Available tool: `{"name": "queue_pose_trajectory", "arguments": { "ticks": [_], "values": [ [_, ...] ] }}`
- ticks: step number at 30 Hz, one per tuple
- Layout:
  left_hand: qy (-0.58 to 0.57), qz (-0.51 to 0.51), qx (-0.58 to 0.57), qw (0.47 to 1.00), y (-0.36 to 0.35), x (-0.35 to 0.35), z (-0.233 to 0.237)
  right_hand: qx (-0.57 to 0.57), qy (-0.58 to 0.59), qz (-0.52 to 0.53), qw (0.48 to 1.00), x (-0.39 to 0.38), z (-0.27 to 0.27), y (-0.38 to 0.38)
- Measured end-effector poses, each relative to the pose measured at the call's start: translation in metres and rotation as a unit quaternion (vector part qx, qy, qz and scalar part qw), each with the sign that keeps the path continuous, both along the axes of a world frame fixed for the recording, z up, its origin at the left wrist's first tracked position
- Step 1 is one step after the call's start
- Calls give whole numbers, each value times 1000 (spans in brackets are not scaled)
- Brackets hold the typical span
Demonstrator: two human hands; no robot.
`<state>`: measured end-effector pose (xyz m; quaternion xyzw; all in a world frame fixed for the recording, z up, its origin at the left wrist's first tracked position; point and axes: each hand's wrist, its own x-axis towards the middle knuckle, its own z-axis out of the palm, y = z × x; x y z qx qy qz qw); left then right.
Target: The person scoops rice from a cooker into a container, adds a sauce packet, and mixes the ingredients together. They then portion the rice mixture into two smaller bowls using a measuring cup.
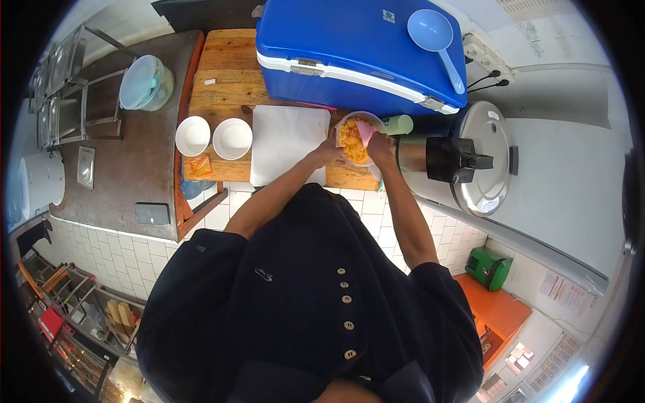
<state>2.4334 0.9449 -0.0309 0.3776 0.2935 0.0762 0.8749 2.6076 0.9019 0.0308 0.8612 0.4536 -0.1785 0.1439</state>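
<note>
A white round tub (pixel 380 123) full of orange, crumbly-looking food (pixel 351 141) stands at the right part of the wooden table. My left hand (pixel 329 150) is closed on the tub's left side. In my right hand (pixel 381 148) is a pink spatula (pixel 365 130), its broad end down in the food; most of its handle is hidden by my fingers. Sheets of white paper (pixel 289 141) lie left of the tub. Farther left are two white paper bowls (pixel 193 136) with a small orange packet (pixel 199 166) below them. A pale green cup (pixel 399 124) lies close to the tub's right.
A blue cooler box (pixel 329 40) with a light-blue ladle (pixel 431 32) on its lid stands behind the table (pixel 225 64). To the right is a large silver lidded container (pixel 494 161) with a black-topped vessel (pixel 450 160). A lidded plastic tub (pixel 142 82) sits on the left counter.
</note>
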Motion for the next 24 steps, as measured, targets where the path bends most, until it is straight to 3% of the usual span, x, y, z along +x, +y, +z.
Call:
{"name": "queue_pose_trajectory", "arguments": {
  "ticks": [2, 4, 6, 9, 12, 16, 20, 24],
  "values": [
    [11, 1, -10, 1000, 1, 1, -4, 30, 67, -30, 997, 4, -24, 3],
    [18, 7, -23, 1000, 0, 0, -2, -18, 164, -54, 985, 2, -31, 8],
    [23, 14, -36, 999, -2, -2, 8, -33, 192, -63, 979, -15, -36, 7],
    [34, -23, -40, 998, 3, 2, -10, 33, 132, -44, 990, -49, -32, -8],
    [31, -11, -43, 999, 2, -2, 8, -30, 228, 5, 973, -14, -23, -3],
    [35, -21, -41, 998, 2, 2, 1, -92, 312, -89, 942, 8, -5, 6],
    [23, -20, -37, 999, 2, 0, -5, 112, 101, 21, 988, -29, -56, -7],
    [-3, -23, -41, 999, 1, -8, 14, -20, 266, -24, 964, 13, -42, 1]
  ]
}}
